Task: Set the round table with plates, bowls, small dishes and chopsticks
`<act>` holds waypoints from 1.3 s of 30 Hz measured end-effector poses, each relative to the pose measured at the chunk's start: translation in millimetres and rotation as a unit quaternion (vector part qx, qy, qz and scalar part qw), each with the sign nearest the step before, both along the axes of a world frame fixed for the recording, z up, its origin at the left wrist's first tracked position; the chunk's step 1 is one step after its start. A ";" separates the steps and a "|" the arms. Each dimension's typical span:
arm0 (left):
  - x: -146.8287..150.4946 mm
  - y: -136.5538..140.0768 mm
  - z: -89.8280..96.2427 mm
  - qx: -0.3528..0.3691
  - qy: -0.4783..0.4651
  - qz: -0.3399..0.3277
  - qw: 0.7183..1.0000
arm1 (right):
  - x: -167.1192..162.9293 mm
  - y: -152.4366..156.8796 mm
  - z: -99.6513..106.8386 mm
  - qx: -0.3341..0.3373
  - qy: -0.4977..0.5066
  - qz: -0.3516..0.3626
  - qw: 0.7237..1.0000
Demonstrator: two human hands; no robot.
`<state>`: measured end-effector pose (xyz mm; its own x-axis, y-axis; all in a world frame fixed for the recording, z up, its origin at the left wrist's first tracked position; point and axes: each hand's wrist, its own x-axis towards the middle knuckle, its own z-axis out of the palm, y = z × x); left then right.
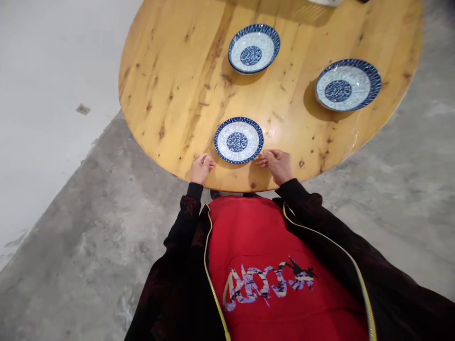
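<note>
A blue-and-white patterned plate (237, 141) lies near the front edge of the round wooden table. Just left of its lower rim, my left hand (202, 167) rests by the tabletop with loosely curled fingers and holds nothing. On the other side, my right hand (277, 165) is half open, its thumb and fingertips close to the plate's right rim. Whether those fingertips touch the rim I cannot tell. Two deeper dishes with the same blue pattern stand farther off: one bowl (253, 49) behind the plate, another bowl (348, 86) to the right.
The round table (167, 94) has a curved front edge close to my body. A white object (325, 2) is cut off at the top of the view. Grey concrete floor (117, 237) surrounds the table, and a white wall (60, 57) rises at the left.
</note>
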<state>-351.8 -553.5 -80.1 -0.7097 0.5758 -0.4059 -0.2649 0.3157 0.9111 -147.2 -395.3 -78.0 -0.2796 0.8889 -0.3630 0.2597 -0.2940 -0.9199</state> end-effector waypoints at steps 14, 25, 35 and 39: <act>11.2 39.4 -18.3 -0.063 0.063 -0.086 0.992 | -20.8 0.7 -9.0 0.020 -0.051 0.048 0.997; 9.3 31.2 -9.4 -0.028 0.009 -0.084 0.996 | -18.5 -6.1 -0.7 -0.008 -0.021 0.025 0.999; -11.6 -2.7 4.3 -0.027 -0.014 0.032 0.999 | 4.0 -19.8 -0.7 -0.075 -0.025 -0.057 0.995; -17.2 -9.9 7.8 -0.024 -0.014 0.038 0.999 | -3.4 -29.9 6.7 -0.074 -0.016 -0.062 0.995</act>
